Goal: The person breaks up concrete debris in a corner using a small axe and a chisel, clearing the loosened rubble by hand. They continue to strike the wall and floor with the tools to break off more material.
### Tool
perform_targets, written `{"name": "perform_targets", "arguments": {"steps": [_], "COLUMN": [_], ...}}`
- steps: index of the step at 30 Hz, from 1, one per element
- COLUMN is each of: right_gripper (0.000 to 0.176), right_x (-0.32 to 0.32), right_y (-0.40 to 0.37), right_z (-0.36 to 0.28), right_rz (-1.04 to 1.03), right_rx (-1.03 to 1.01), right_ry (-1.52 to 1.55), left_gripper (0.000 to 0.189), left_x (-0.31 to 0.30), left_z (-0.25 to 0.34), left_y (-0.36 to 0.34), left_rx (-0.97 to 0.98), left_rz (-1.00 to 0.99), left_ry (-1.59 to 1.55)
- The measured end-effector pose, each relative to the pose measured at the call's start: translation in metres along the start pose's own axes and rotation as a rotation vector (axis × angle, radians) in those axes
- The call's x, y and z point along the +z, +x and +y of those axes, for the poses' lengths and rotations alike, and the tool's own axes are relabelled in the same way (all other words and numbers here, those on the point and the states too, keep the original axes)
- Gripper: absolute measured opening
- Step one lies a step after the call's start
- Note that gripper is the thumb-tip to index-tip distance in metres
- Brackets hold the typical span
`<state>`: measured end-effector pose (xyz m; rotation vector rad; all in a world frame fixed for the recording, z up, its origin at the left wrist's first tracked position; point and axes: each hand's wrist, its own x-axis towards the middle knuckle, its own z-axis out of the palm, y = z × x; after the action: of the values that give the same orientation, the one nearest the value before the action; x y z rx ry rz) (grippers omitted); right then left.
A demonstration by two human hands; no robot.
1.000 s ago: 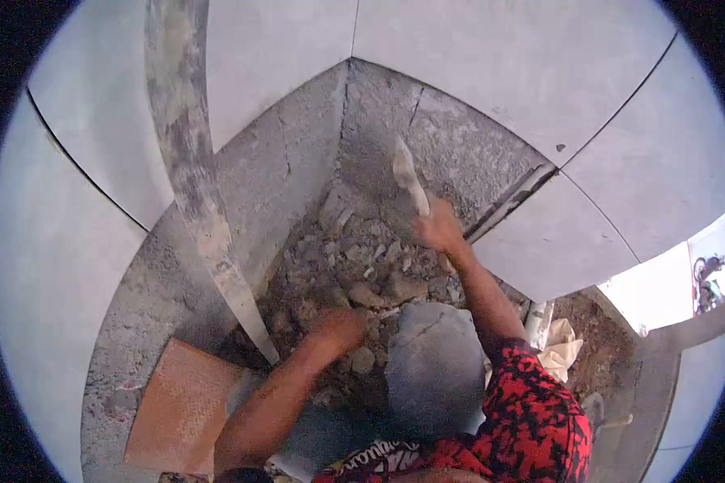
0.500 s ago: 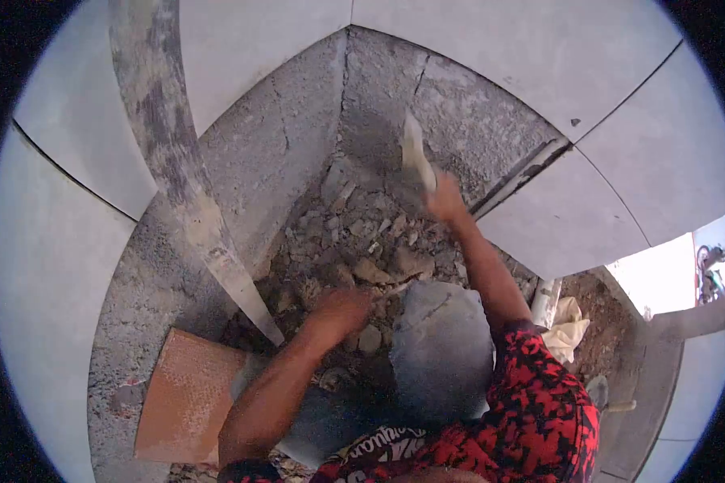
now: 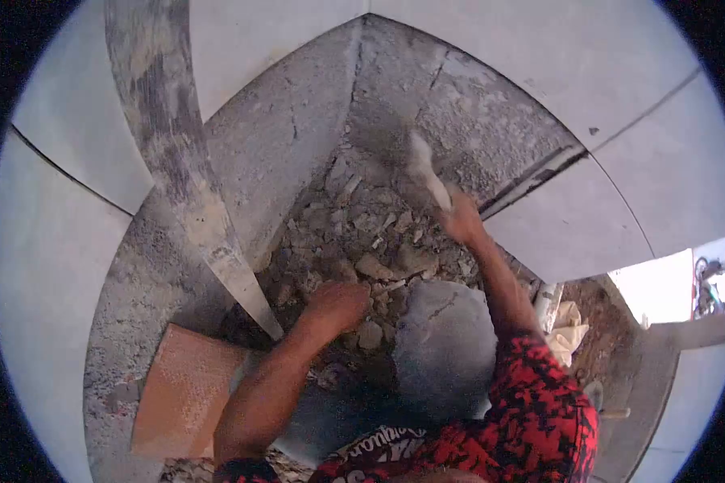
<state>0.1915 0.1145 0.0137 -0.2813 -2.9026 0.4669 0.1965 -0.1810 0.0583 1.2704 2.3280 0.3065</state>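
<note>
My right hand (image 3: pixel 462 217) is wrapped round the pale handle of a striking tool (image 3: pixel 428 173), which looks like a hammer. The tool is smeared by motion, so its head does not show clearly; it points up toward the foot of the rough right wall. Below and to the left, my left hand (image 3: pixel 340 307) is closed in a fist low over the rubble (image 3: pixel 370 229). What its fingers hold, if anything, is hidden. Broken stones and grey chunks fill the corner in front of both hands, and my knee in grey-blue trousers (image 3: pixel 445 338) is close by.
A long weathered board (image 3: pixel 165 113) slants down on the left, its tip near my left forearm. An orange tile (image 3: pixel 181 390) leans at lower left. Large pale panels (image 3: pixel 274 40) line the walls above bare cement. A white pipe (image 3: pixel 548 306) and crumpled cream bag (image 3: pixel 568 334) lie at right.
The tool in my right hand has shifted slightly down and right and stays blurred. My left fist remains nearly in place over the rubble. The view has tilted a little.
</note>
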Motion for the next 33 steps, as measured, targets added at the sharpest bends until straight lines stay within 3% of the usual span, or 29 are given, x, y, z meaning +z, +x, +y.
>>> {"name": "perform_targets", "arguments": {"steps": [1, 2, 3, 5, 6, 7, 9, 10, 11, 13, 14, 15, 17, 18, 19, 21, 25, 28, 29, 31, 33], "right_gripper": [0.032, 0.03, 0.03, 0.033, 0.033, 0.033, 0.031, 0.032, 0.032, 0.035, 0.035, 0.035, 0.038, 0.038, 0.038, 0.032, 0.032, 0.044, 0.044, 0.045, 0.043], "right_x": [-0.005, -0.009, -0.004, -0.006, -0.027, -0.033, -0.03, -0.026, -0.019, -0.012, -0.026, -0.021, -0.007, -0.016, -0.017, -0.01, 0.013, 0.011, 0.015, 0.028, 0.028], "right_y": [-0.006, -0.003, 0.002, 0.029, 0.042, 0.037, 0.019, 0.007, 0.007, 0.008, 0.014, 0.024, 0.039, 0.026, 0.017, -0.006, 0.019, 0.044, 0.044, 0.006, 0.009], "right_z": [-0.007, -0.009, -0.003, 0.016, 0.017, 0.011, -0.012, -0.026, -0.019, -0.013, -0.014, -0.001, 0.036, 0.011, -0.008, -0.03, -0.019, -0.016, -0.017, -0.019, -0.007], "right_rz": [0.275, 0.324, 0.312, 0.023, -0.341, -0.327, -0.285, 0.008, -0.017, 0.262, 0.055, 0.05, -0.34, -0.273, -0.262, 0.068, 0.209, -0.538, -0.523, -0.014, -0.083], "right_rx": [-0.188, -0.317, -0.3, 0.224, 0.381, 0.376, -0.094, -0.264, -0.265, -0.348, -0.1, -0.1, 0.32, 0.127, 0.117, -0.179, -0.344, 0.155, 0.15, -0.169, -0.181], "right_ry": [-0.023, 0.203, 0.212, 0.143, 0.252, 0.252, 0.082, 0.183, 0.189, 0.122, 0.352, 0.352, 0.253, 0.003, -0.001, 0.094, 0.24, -0.046, -0.049, 0.077, 0.098], "left_gripper": [0.017, 0.017, 0.017, 0.018, 0.018, 0.018, 0.019, 0.019, 0.019, 0.02, 0.021, 0.022, 0.022, 0.023, 0.023, 0.023, 0.02, 0.018, 0.017, 0.017, 0.031], "left_x": [0.001, 0.004, 0.006, 0.01, 0.01, 0.012, 0.015, 0.013, 0.012, 0.016, 0.018, 0.02, -0.003, -0.016, -0.015, 0.005, 0.016, 0.014, 0.013, 0.017, 0.004], "left_z": [-0.002, -0.003, -0.003, -0.007, -0.007, -0.007, -0.012, -0.013, -0.015, -0.017, -0.02, -0.019, -0.002, 0.0, -0.007, -0.013, -0.02, -0.022, -0.022, -0.012, -0.019], "left_y": [0.004, 0.007, 0.008, 0.013, 0.015, 0.013, 0.011, 0.014, 0.017, 0.017, 0.02, 0.021, 0.008, 0.009, 0.015, 0.021, 0.028, 0.022, 0.019, 0.012, 0.016], "left_rx": [-0.014, -0.014, -0.006, 0.014, 0.025, 0.028, 0.09, 0.078, 0.046, 0.014, -0.031, -0.076, -0.111, -0.15, -0.152, -0.048, -0.076, 0.051, -0.023, -0.096, -0.025], "left_rz": [0.004, -0.027, -0.065, -0.094, -0.107, -0.096, 0.085, 0.087, 0.04, -0.037, -0.083, -0.128, -0.146, -0.139, -0.124, -0.152, -0.201, -0.173, -0.106, -0.076, -0.223], "left_ry": [-0.014, 0.018, 0.057, 0.055, 0.05, 0.059, 0.062, 0.046, -0.016, -0.076, -0.057, -0.047, -0.084, -0.106, -0.103, -0.109, -0.09, 0.111, 0.066, -0.024, -0.048]}}
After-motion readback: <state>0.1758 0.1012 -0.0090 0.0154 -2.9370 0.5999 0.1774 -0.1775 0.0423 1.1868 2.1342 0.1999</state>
